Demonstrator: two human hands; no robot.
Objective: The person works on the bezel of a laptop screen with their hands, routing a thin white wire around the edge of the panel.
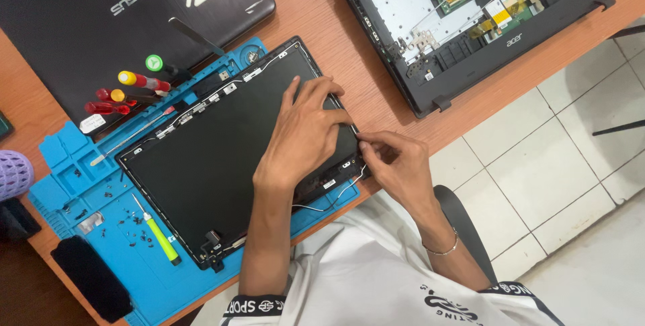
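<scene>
Two hands work the laptop screen lid [215,144]. We press our left hand [306,134] flat, fingers spread; our right hand [396,165] pinches its edge.

Black laptop screen lid [215,158], rectangular, lying flat and face up on a blue mat at centre frame, turned at an angle with long edges running lower left to upper right. Small metal brackets and a thin white cable along upper-left edge. White wire [329,201] looping out from hinge area at lower-right edge.
</scene>
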